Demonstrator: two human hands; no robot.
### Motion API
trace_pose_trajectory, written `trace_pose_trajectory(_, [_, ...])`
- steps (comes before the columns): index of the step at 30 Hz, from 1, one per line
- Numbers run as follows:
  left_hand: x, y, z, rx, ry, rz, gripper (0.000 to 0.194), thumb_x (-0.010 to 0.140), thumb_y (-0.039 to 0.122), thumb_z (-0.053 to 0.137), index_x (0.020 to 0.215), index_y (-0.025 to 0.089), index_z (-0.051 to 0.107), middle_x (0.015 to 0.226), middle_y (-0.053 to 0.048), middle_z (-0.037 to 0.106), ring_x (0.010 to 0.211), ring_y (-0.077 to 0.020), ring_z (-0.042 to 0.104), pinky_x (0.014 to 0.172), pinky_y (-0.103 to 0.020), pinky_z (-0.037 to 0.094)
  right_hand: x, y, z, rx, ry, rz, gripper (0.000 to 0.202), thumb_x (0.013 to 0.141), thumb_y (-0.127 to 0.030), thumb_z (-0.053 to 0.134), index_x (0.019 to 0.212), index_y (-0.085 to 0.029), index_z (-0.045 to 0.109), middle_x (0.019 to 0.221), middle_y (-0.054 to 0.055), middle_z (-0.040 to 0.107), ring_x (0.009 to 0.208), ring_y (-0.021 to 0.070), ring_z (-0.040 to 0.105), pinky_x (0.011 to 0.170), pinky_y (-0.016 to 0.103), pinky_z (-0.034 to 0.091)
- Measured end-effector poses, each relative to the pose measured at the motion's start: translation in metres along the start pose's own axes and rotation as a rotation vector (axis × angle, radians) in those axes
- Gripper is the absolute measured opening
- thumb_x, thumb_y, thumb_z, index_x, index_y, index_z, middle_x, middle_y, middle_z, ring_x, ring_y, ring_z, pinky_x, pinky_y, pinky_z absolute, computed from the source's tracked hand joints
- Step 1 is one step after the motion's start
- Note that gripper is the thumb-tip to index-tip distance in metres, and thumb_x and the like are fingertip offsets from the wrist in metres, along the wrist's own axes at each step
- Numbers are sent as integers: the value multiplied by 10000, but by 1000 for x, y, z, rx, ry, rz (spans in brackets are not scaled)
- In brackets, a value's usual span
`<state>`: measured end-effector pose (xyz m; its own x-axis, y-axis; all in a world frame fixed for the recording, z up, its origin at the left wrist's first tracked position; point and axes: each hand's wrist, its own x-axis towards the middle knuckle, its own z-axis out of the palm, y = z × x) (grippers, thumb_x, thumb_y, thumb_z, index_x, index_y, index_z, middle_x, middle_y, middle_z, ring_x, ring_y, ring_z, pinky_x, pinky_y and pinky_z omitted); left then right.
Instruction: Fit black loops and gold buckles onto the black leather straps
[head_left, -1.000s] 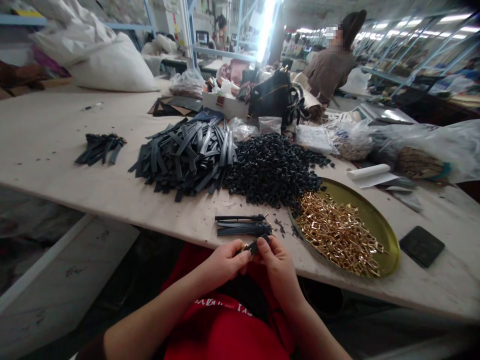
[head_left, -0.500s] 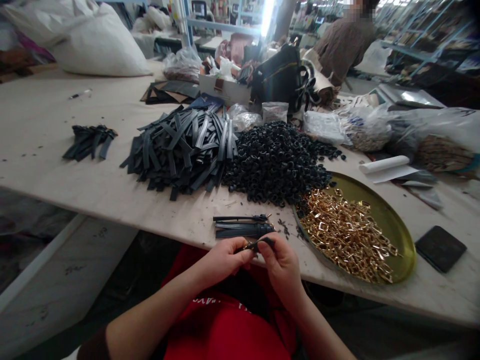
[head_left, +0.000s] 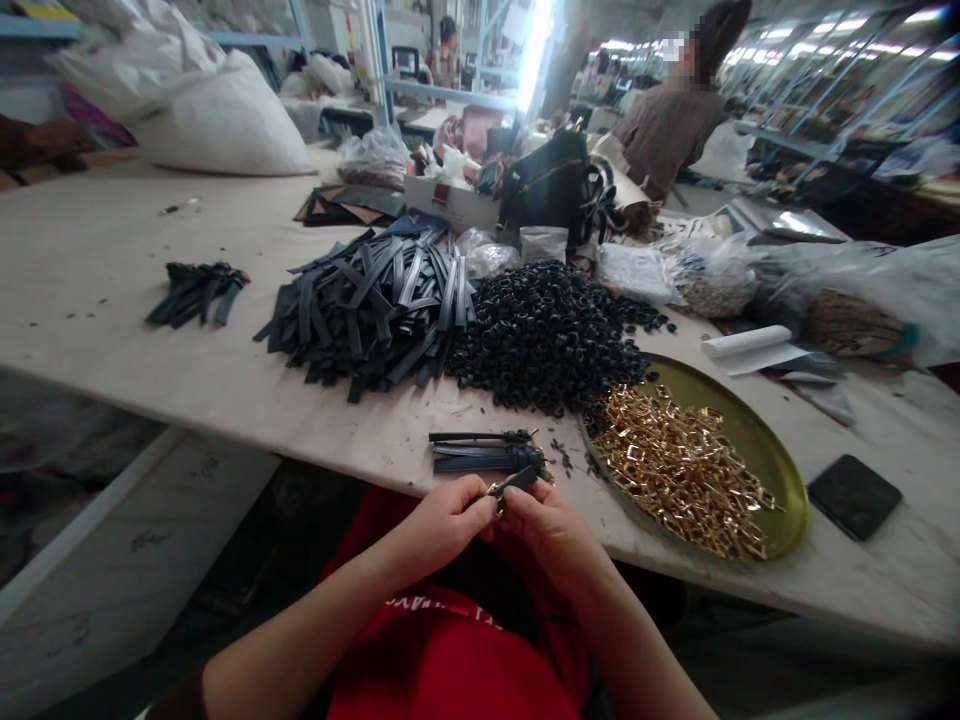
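Close to the table's front edge, my left hand (head_left: 459,515) pinches a black strap (head_left: 519,484) near a small gold buckle (head_left: 493,490). My right hand (head_left: 541,522) is closed on the same strap from the other side, thumb pressed on it. The strap's free end points up and to the right; its lower part is hidden by my fingers. Just beyond my hands lie several buckled black straps (head_left: 480,458) side by side. Farther back are a big heap of black straps (head_left: 367,310) and a heap of small black loops (head_left: 544,335).
A gold-coloured round tray (head_left: 780,480) with many gold buckles (head_left: 675,465) stands at the right, beside a black phone-like slab (head_left: 855,497). A small strap bundle (head_left: 199,293) lies left. Behind are a black bag (head_left: 547,185), a white sack (head_left: 225,115) and a person (head_left: 667,135).
My right hand has shifted slightly left, closer to my left hand, and the strap's end now sticks up to the right. The camera view has tilted up a little.
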<state>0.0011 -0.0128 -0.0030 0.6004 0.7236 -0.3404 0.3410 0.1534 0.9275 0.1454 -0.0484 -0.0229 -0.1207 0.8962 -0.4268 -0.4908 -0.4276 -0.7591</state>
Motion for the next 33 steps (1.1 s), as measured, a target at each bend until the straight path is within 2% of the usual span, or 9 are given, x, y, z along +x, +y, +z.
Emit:
trace_pose_trajectory(3, [-3,-4,3,-43,-9,-54,209,812,322,390,704,161,466,569,52,467,446,-68,340,420,-185,258,-9,6,2,-172,78,-123,217,714,-384,632,761,-178,582,649,-5,575,567,117,511,567,256,427])
trace_pose_trajectory(7, [-11,-3,9,133,95,52,207,800,282,407,640,163,461,579,42,462,536,-90,410,484,-193,295,-26,11,6,-704,275,-591,91,754,-301,592,741,-212,604,784,39,592,755,178,533,722,316,418])
trace_pose_trajectory(9, [-18,2,12,229,137,90,209,802,271,406,633,164,464,586,37,467,564,-100,419,499,-201,293,-31,10,5,-805,279,-671,52,757,-269,586,753,-220,601,809,38,585,778,178,530,730,308,411])
trace_pose_trajectory(14, [-28,14,8,196,15,101,292,818,396,432,650,162,480,585,42,478,556,-99,423,491,-200,289,-32,3,3,-599,145,-400,167,747,-353,600,715,-205,530,595,-40,487,547,112,442,515,222,374])
trace_pose_trajectory(18, [-16,10,0,157,80,36,309,769,452,509,665,162,479,549,50,495,515,-99,437,491,-202,313,-29,-3,4,-552,55,-417,204,791,-392,542,732,-196,534,649,-24,510,602,114,460,553,220,381])
trace_pose_trajectory(22, [1,10,-3,138,130,68,297,775,359,522,1004,172,495,656,41,553,531,-104,477,511,-205,350,-7,-30,-16,-708,-49,-395,403,878,-462,320,762,-183,587,645,9,541,615,139,506,576,254,402])
trace_pose_trajectory(23, [5,12,-3,143,103,93,299,797,337,489,1051,179,492,670,38,553,539,-103,480,522,-206,356,4,-40,-26,-792,6,-416,430,886,-461,285,785,-181,596,630,14,542,601,144,509,566,261,402])
trace_pose_trajectory(27, [22,17,-6,154,85,92,255,839,332,403,969,167,550,625,30,529,564,-107,472,539,-202,357,59,-69,-66,-1410,554,-548,181,836,-294,449,826,-174,585,798,70,584,735,187,539,631,287,393])
trace_pose_trajectory(33, [42,14,-13,171,135,42,232,835,356,412,872,171,547,577,43,521,547,-108,472,545,-204,349,95,-69,-82,-1536,604,-498,83,757,-178,531,679,-180,558,770,68,549,681,176,524,605,281,352])
